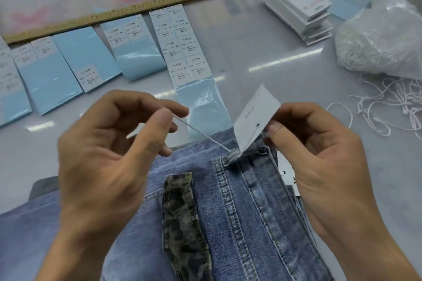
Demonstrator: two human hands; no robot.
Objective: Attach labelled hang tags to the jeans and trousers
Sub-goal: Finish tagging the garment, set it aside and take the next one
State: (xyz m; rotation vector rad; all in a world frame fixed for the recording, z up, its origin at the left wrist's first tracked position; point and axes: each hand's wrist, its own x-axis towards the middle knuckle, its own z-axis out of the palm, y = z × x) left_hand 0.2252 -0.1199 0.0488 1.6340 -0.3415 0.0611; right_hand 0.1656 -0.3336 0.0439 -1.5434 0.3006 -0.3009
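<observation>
Blue jeans with a camouflage pocket flap lie at the near edge of the table. My left hand pinches the end of a white string between thumb and forefinger. The string runs taut down to a belt loop on the waistband. My right hand pinches the edge of a white hang tag, which stands tilted above the loop with its punched hole facing me.
Blue backing sheets with printed size stickers lie in a row below a wooden ruler. A stack of white hang tags sits far right. A plastic bag of strings and loose strings fill the right side.
</observation>
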